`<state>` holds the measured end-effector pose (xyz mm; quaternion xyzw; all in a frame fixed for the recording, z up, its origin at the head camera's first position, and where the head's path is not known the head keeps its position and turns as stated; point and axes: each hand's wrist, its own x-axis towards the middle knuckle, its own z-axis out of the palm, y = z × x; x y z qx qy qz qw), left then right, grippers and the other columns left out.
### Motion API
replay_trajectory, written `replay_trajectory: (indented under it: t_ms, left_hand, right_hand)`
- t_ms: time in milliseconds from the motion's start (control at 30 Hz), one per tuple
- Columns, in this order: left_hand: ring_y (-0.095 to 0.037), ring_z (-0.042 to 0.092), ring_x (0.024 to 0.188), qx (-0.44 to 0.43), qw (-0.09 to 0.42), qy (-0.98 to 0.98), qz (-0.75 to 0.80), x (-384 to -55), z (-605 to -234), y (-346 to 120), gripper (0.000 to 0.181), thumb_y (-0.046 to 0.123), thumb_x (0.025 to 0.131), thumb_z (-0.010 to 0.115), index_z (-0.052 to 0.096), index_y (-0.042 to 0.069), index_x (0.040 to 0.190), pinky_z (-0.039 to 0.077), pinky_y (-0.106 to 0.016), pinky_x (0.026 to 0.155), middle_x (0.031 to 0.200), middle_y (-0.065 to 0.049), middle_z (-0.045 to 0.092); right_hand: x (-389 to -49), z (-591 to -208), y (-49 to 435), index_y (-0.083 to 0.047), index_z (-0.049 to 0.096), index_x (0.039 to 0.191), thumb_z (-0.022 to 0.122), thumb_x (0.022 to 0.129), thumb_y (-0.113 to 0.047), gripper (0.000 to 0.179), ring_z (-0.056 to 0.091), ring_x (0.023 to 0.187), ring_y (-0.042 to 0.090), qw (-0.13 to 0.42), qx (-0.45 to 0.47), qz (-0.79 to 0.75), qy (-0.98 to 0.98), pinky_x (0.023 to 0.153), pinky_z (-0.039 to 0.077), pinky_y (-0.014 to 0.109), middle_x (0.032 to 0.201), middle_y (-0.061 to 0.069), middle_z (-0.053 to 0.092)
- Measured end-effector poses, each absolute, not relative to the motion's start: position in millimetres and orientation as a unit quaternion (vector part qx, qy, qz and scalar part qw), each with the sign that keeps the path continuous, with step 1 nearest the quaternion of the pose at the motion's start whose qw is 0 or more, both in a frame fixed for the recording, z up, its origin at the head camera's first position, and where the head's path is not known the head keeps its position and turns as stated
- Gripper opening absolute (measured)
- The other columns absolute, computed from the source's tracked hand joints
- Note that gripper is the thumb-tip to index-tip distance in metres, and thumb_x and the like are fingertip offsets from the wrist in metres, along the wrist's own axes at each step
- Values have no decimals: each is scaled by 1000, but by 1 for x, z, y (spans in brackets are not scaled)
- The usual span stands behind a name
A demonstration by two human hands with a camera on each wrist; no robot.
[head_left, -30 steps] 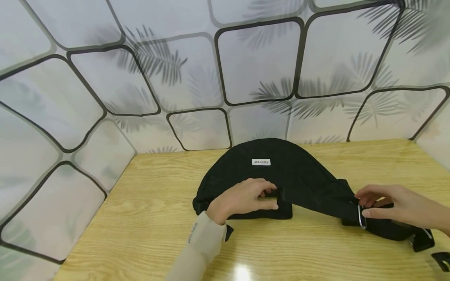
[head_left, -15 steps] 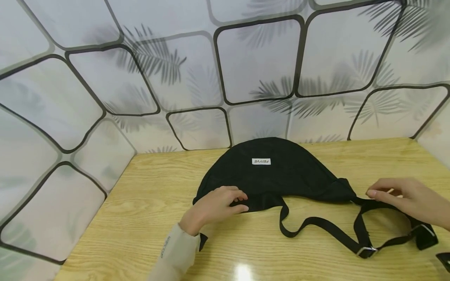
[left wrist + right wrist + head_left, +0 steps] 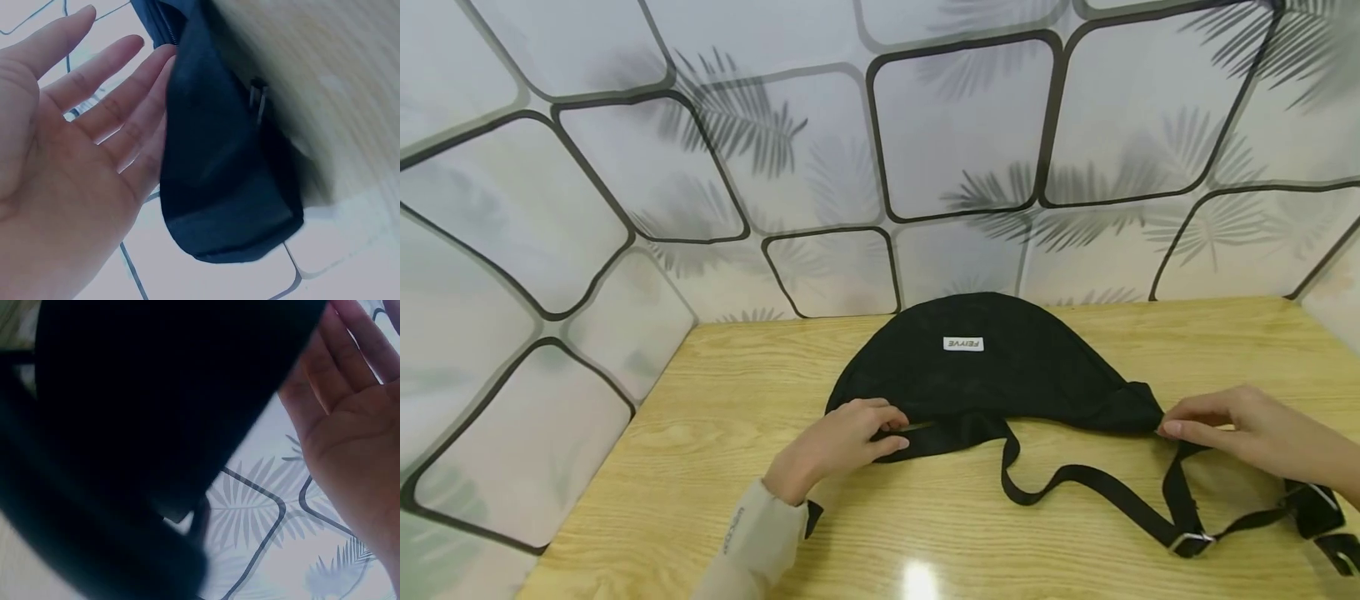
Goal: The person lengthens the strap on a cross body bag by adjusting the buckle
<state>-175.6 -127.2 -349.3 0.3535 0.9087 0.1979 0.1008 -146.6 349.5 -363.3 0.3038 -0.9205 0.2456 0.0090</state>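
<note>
A black crescent-shaped crossbody bag (image 3: 1000, 379) with a small white label lies on the table, its curved edge facing the wall. At its left end is my left hand (image 3: 842, 442), thumb and fingers apart beside the bag's lower edge. In the left wrist view the fingers (image 3: 112, 115) of that hand are fairly straight and reach the black fabric (image 3: 215, 156). My right hand (image 3: 1262, 433) pinches the bag's right corner, where the strap (image 3: 1105, 496) joins. The right wrist view shows the fabric (image 3: 162, 394) hiding those fingertips.
The strap lies in loose curves in front of the bag, with a metal slider (image 3: 1191, 543) on it. A black buckle (image 3: 1341, 552) rests at the right edge. A patterned wall covering (image 3: 962, 142) stands behind the wooden table (image 3: 737, 400).
The strap has dropped from across the bag onto the table in front. My left hand has moved left along the bag. My right hand has gone from the strap to the bag's corner.
</note>
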Motion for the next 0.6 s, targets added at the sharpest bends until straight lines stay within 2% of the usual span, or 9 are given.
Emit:
replay_trajectory:
  t_ms: [167,367,600]
  left_hand:
    - [-25,65,107,346,99,913,194,-174,-352,-135,29,20,102,65,69,1,123,53,-38,91,118,-10,67]
    - [-29,63,116,330,107,918,195,-171,-354,-146,30,19,103,64,67,-1,125,51,-44,96,124,-14,67]
    - [-26,69,104,342,80,919,178,-166,-357,-156,26,18,102,64,71,-1,120,56,-39,88,116,-12,71]
  right_hand:
    - [-146,-365,352,-9,77,97,67,98,-6,11,61,78,-5,-11,287,232,-929,59,52,25,89,-18,70]
    - [-144,-363,357,-1,76,100,63,101,-10,16,62,77,-3,-69,236,211,-946,62,53,27,91,-7,72]
    - [-143,-364,372,1,76,102,59,105,-17,25,66,78,8,-92,189,176,-962,66,55,31,95,-1,73]
